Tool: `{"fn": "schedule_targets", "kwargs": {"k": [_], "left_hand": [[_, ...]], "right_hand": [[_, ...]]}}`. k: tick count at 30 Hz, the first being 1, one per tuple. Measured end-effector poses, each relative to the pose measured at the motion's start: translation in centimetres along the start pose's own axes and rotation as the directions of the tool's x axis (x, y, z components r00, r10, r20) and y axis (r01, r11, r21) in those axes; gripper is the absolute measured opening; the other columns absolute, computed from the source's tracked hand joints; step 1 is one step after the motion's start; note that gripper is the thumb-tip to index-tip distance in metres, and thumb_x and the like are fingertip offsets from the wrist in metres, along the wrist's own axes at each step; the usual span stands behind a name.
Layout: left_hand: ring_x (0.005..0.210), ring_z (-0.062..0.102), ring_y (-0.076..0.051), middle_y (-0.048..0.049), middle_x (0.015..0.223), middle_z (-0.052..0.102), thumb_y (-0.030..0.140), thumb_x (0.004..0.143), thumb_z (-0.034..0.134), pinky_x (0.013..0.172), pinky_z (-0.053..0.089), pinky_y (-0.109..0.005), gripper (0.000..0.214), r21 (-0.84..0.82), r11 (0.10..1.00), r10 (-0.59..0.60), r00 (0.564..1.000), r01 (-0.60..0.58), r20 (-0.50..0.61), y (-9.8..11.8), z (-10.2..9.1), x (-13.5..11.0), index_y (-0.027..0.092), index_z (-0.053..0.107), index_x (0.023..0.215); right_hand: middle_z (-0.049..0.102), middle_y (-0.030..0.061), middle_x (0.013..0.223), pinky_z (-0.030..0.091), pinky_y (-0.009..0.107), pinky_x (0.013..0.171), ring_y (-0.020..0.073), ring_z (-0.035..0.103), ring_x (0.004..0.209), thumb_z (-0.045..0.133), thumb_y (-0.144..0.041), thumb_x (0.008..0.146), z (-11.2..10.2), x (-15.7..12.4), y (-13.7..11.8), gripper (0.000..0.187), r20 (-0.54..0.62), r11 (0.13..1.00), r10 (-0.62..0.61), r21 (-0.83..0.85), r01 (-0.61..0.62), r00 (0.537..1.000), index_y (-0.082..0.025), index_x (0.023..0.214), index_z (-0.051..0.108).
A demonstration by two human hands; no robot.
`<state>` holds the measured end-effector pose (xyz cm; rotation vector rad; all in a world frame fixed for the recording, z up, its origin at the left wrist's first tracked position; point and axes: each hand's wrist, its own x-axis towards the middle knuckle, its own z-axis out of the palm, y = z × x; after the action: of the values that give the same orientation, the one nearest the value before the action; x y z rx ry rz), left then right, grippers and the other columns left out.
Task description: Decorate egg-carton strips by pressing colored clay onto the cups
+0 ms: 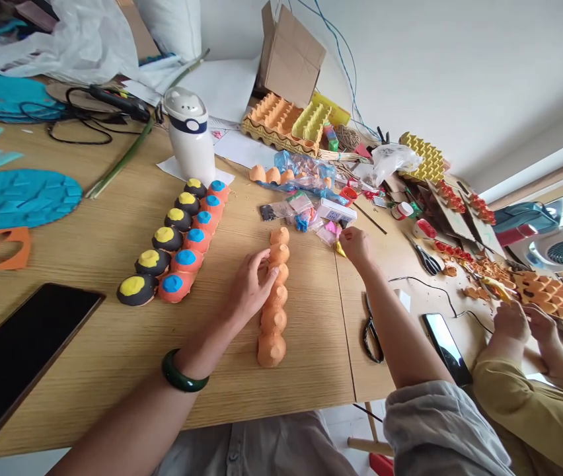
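Note:
A plain orange egg-carton strip [274, 320] with several bumps lies lengthwise on the table in front of me. My left hand [252, 284] is closed on its left side, the thumb and fingertips against the upper bumps. My right hand [357, 248] is closed beside a small yellow piece [339, 249] at the edge of a pile of clay packets [304, 213]; what its fingers hold is hidden. Left of the strip are two painted carton strips side by side: a black one with yellow clay discs [164, 236] and a red-orange one with blue discs [196, 237].
A black tablet [28, 363] lies at left, near a blue oval [21, 198]. Behind stand a white canister [192, 149] and stacked egg trays [281, 125]. Right are scissors [426, 258], black-handled scissors [373, 340], a phone [446, 347] and another person's hands [524, 327].

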<state>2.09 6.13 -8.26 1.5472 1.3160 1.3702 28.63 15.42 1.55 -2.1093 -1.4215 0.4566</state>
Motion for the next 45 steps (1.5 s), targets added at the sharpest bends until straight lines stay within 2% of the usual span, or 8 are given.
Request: {"fn": "schedule_targets", "kwargs": {"k": [8,17,18,21,24,35,41,45], "left_hand": [[0.11,0.073,-0.026,-0.0134,0.12,0.073,0.033,0.095,0.064,0.101,0.062,-0.047,0.034,0.031,0.999,0.014,1.0,-0.014,0.0,0.1,-0.3,0.2,0.021,0.068,0.127],[0.107,0.075,-0.02,-0.0095,0.122,0.076,0.03,0.102,0.057,0.097,0.063,-0.036,0.025,-0.015,0.993,0.115,0.993,-0.115,-0.037,3.3,-1.5,0.0,0.021,0.072,0.119],[0.107,0.075,-0.02,-0.0088,0.119,0.077,0.031,0.103,0.056,0.097,0.062,-0.035,0.023,-0.029,0.99,0.138,0.99,-0.139,-0.034,3.7,-1.6,0.0,0.022,0.073,0.117],[0.11,0.074,-0.021,-0.0069,0.114,0.08,0.033,0.103,0.058,0.102,0.059,-0.039,0.022,0.002,0.983,0.183,0.983,-0.183,0.008,4.6,-1.7,-0.1,0.023,0.075,0.114],[0.115,0.072,-0.025,-0.0071,0.119,0.08,0.039,0.095,0.071,0.107,0.056,-0.043,0.026,0.006,0.988,0.154,0.987,-0.154,0.042,4.7,-1.6,0.0,0.024,0.075,0.116],[0.092,0.075,-0.02,-0.0056,0.1,0.078,0.033,0.097,0.06,0.083,0.062,-0.031,0.017,-0.086,0.996,0.029,0.996,-0.022,0.082,4.6,-2.4,0.2,0.021,0.071,0.099],[0.089,0.067,-0.022,-0.0034,0.087,0.072,0.03,0.094,0.057,0.087,0.056,-0.037,0.013,0.11,0.974,0.188,0.978,-0.197,0.087,5.3,-2.7,0.2,0.023,0.066,0.088],[0.09,0.067,-0.021,-0.0042,0.093,0.074,0.031,0.098,0.057,0.085,0.056,-0.035,0.015,0.109,0.976,0.182,0.98,-0.19,0.084,5.4,-2.9,0.3,0.023,0.07,0.099]], "right_hand": [[0.073,0.0251,0.125,0.045,0.054,0.112,0.0389,0.056,0.133,0.061,-0.009,0.086,1.7,-2.5,1.8,0.018,0.006,0.981,-0.112,-0.16,0.112,0.994,-0.013,0.098,0.074],[0.081,0.0119,0.107,0.063,0.04,0.085,0.0248,0.077,0.096,0.056,-0.031,0.093,1.2,-5.5,1.9,0.031,-0.087,0.964,-0.095,0.241,0.114,0.992,-0.016,0.114,0.071],[0.081,0.0092,0.104,0.064,0.037,0.08,0.0222,0.077,0.09,0.059,-0.037,0.091,1.7,-6.3,1.6,0.03,-0.06,0.937,-0.085,0.335,0.1,0.995,-0.017,0.11,0.071],[0.079,0.0029,0.091,0.064,0.03,0.074,0.0174,0.075,0.079,0.084,-0.042,0.069,3.9,-9.0,0.1,0.034,0.115,0.552,0.007,0.828,-0.1,0.993,-0.02,0.093,0.072],[0.077,0.0,0.084,0.063,0.025,0.069,0.0134,0.071,0.073,0.09,-0.039,0.065,5.7,-11.6,-1.8,0.034,0.231,0.383,-0.021,0.901,-0.205,0.973,-0.021,0.087,0.072],[0.073,0.002,0.102,0.064,0.027,0.068,0.0138,0.064,0.079,0.076,-0.047,0.089,5.9,-14.0,-1.7,0.028,0.09,0.425,-0.171,0.905,-0.009,0.981,-0.025,0.105,0.075],[0.061,-0.0034,0.064,0.043,0.021,0.041,0.0084,0.048,0.049,0.079,-0.058,0.084,5.3,-13.4,-1.6,0.037,0.29,0.439,-0.214,0.882,-0.173,0.933,-0.021,0.084,0.077],[0.06,-0.005,0.056,0.046,0.022,0.041,0.0096,0.051,0.047,0.087,-0.053,0.077,5.6,-13.5,-1.5,0.035,0.367,0.42,-0.295,0.879,-0.225,0.882,-0.021,0.078,0.074]]}}
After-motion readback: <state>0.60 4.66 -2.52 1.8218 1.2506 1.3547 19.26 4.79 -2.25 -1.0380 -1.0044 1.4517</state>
